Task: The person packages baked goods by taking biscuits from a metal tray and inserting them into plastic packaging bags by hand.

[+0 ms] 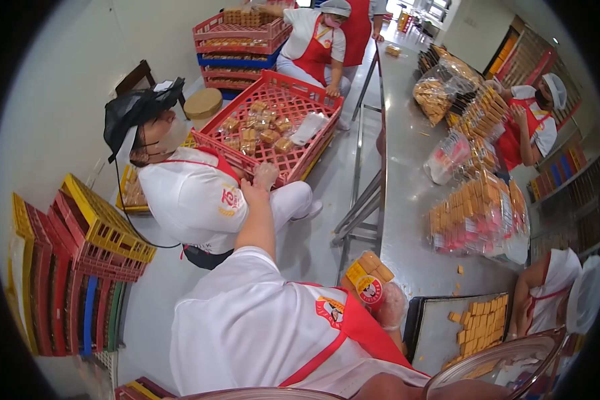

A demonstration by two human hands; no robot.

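Biscuit pack (367, 275) was grasped in the gloved right hand (389, 308), beside the edge of the steel table (405, 200). Judged light, brittle, slick-wrapped; best held broadly along the sides, unsqueezed. Left hand (265, 176) was seen by the red crate (315, 151); its grip could not be told.

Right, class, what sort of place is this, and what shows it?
Most likely a bakery's packing area: a tray of cut, biscuit-like pieces, bagged pieces heaped on a metal table, and workers in hair covers and red aprons.
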